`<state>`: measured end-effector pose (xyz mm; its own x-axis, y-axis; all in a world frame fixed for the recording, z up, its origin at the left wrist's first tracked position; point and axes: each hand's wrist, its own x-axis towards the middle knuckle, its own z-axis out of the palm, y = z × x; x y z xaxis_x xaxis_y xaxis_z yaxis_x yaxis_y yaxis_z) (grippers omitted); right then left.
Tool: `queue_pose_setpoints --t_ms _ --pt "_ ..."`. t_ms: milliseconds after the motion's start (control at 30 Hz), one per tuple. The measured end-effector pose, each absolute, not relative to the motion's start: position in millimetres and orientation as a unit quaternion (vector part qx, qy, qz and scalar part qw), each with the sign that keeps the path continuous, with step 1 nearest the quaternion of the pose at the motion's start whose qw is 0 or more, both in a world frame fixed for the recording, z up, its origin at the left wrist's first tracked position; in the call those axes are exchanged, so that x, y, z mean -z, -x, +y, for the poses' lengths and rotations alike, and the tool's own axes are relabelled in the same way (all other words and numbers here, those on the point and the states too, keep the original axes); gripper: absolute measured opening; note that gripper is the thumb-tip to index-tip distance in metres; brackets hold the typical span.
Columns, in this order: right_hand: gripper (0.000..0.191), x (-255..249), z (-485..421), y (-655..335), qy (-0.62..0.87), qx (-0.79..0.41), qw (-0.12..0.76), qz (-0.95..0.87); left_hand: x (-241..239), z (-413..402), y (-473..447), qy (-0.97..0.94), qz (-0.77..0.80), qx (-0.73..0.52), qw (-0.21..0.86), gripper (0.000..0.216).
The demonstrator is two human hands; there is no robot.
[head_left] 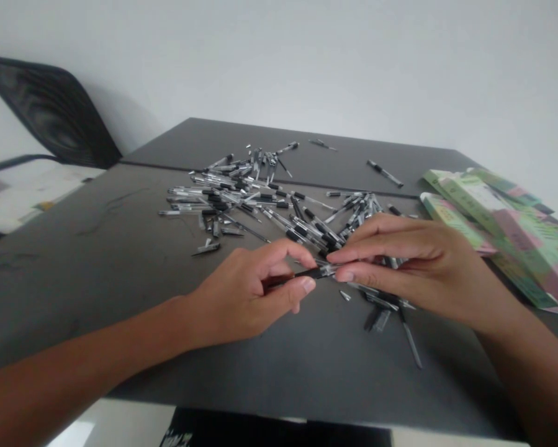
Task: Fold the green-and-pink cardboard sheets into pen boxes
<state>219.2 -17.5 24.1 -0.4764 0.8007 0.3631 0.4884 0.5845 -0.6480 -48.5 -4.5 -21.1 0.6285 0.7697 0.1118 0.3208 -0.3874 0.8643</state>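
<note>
My left hand (255, 288) is closed, pinching the dark part of a pen (312, 273) between thumb and fingers. From the other side my right hand (409, 261) grips the pen's clear end, thumb and fingertips pressed together. The fingertips of both hands almost meet around it, so much of the pen is hidden. Just beyond the hands lies a heap of pens and loose pen parts (232, 192), clear with black grips. A small pen tip (345, 296) rests on the table below my right fingertips.
Green and pink patterned boxes (502, 217) are stacked at the right edge of the dark table (134, 267). A single pen (385, 173) lies farther back. On the left stands a black mesh chair (50, 112), and a white wall (306, 62) rises behind.
</note>
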Motion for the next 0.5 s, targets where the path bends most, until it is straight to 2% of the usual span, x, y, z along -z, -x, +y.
queue_pose_setpoints --t_ms 167,500 --pt "0.019 -21.5 -20.5 -217.0 0.408 -0.24 0.368 -0.801 23.7 -4.0 49.3 -0.778 0.341 -0.272 0.451 0.018" --pt "0.014 -16.6 -18.7 -212.9 0.385 -0.227 0.383 -0.809 26.5 -5.7 47.6 -0.767 0.33 -0.31 0.454 0.014"
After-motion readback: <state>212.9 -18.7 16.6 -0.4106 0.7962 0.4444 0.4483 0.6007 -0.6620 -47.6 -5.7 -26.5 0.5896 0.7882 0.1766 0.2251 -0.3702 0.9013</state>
